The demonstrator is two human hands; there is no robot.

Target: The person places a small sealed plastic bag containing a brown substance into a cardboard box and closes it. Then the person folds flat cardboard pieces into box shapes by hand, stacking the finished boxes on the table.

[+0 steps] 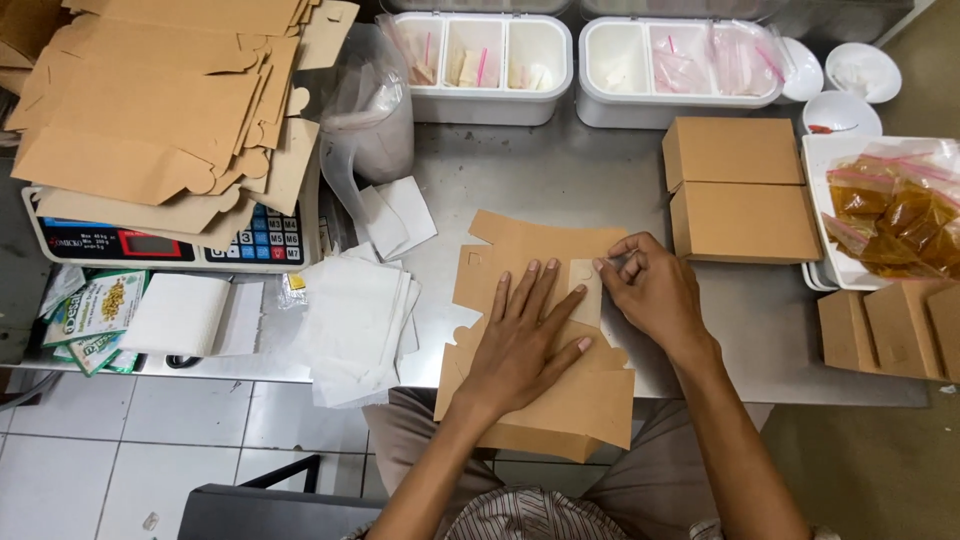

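Left hand [525, 340] spread flat, pressing the flat cardboard box [540, 380] onto the desk [540, 180]; right hand [650, 290] pinching a small label [585, 292] on it.

A flat, unfolded brown cardboard box blank [545, 330] lies on the steel table, its near edge hanging over the table's front. It has cut tabs and notches along its left side. A small pale sticker [587, 290], perhaps a label, lies on its upper middle, partly covered by fingers.
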